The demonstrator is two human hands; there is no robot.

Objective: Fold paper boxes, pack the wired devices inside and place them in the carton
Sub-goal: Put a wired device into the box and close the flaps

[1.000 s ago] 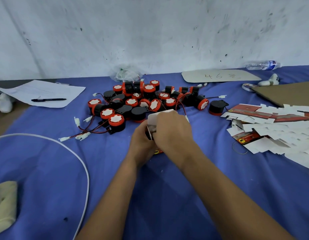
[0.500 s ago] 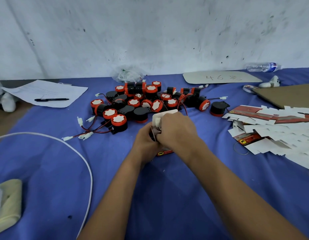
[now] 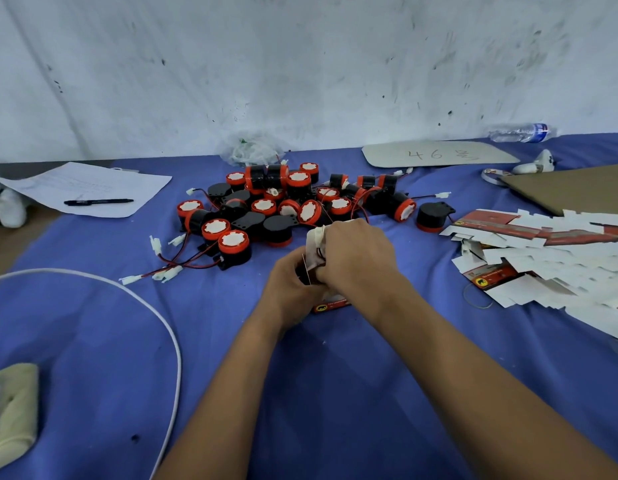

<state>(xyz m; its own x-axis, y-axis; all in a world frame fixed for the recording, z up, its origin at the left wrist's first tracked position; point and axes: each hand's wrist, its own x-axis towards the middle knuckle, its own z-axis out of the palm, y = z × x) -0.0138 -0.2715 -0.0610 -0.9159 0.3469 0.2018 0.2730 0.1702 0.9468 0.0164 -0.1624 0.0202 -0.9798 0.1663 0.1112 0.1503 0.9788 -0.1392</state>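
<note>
Both hands closing a small box on the blue cloth.
The left hand [image 3: 293, 289] grips the box [image 3: 330, 304] from the left; the right hand [image 3: 356, 258] curls over its top, pinching the white flap [image 3: 314, 237], red wire showing between the fingers. The box is red-and-white card, mostly hidden. Devices [image 3: 283, 206] lie piled just beyond; flat blanks [image 3: 543, 258] to the right.

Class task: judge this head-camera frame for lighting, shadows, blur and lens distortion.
Head view: soft, even light, only faint shadows under the hands; table edge bows from the wide lens; devices fairly sharp, forearms and box print slightly soft; no harsh glare.
</note>
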